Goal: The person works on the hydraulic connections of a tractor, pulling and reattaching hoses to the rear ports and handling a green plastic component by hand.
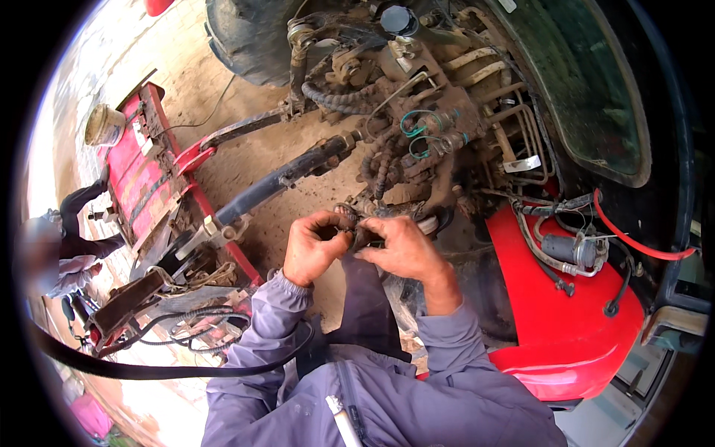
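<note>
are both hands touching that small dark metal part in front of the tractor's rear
Touching. The head view shows the left hand and right hand pinching the small dark grimy metal part between their fingers, no gap visible.

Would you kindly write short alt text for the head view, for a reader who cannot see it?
A person in a grey-purple jacket holds a small dark part between the left hand and right hand, both closed on it, behind a red tractor's muddy hydraulic hoses. A red fender lies to the right, a red implement to the left on dirt ground.

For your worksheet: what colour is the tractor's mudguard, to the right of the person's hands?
Bright red mudguard; the head view shows it.
</note>
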